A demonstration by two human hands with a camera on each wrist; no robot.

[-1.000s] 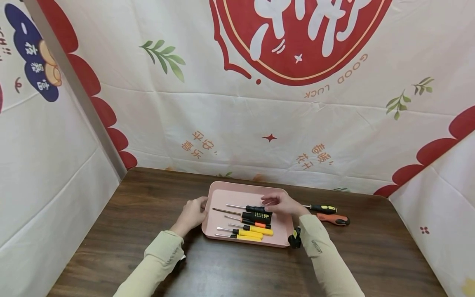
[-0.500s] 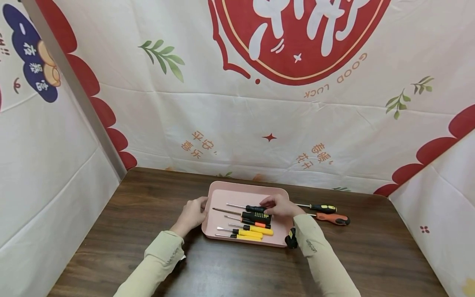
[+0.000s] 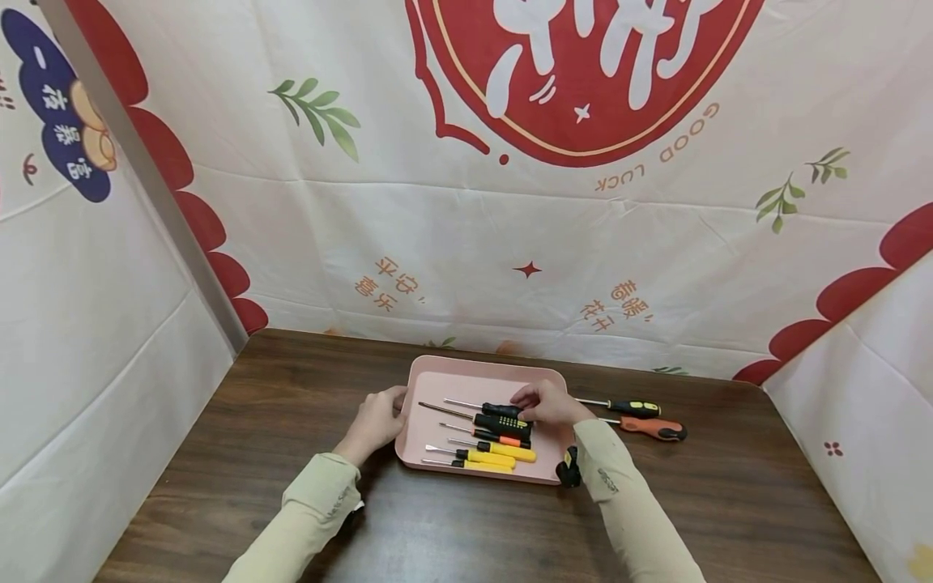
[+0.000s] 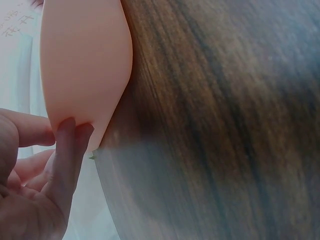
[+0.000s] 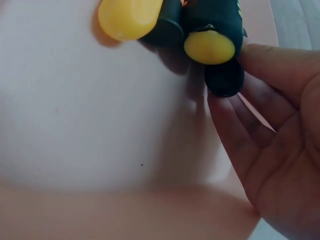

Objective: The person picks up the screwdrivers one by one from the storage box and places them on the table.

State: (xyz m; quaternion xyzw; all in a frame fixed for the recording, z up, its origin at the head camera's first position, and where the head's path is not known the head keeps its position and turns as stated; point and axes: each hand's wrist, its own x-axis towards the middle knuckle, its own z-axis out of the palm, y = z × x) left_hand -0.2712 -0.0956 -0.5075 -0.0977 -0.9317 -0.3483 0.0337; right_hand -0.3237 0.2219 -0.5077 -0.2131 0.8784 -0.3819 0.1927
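1. Toward the right edge of the pink tray [image 3: 452, 379], the right hand [image 3: 548, 403] pinches the handle end of the black screwdriver [image 3: 498, 409], the one lying nearest the tray's far edge, its shaft pointing at the left edge.
2. Just beside it, on the near side, lies the dotted screwdriver [image 3: 501, 427], black with yellow dots; in the right wrist view its yellow end partly covers the black handle, and a finger of the right hand touches its side.
3. Next toward the near edge comes the black-and-orange screwdriver [image 3: 496, 437], then three yellow-handled screwdrivers [image 3: 490, 460], all with handles to the right.
4. At the tray's left edge, the left hand [image 3: 375, 425] grips the wall, two fingertips pressing its outer face.
5. Past the tray's right edge, on the tabletop [image 3: 474, 534], lie the black-and-yellow screwdriver [image 3: 636, 408] and, nearer the person, the orange-and-black screwdriver [image 3: 651, 428]; their shaft tips are hidden behind the right arm.
6. Beyond the tabletop's far edge hangs a white printed cloth [image 3: 466, 283] with a large red emblem [image 3: 583, 138].
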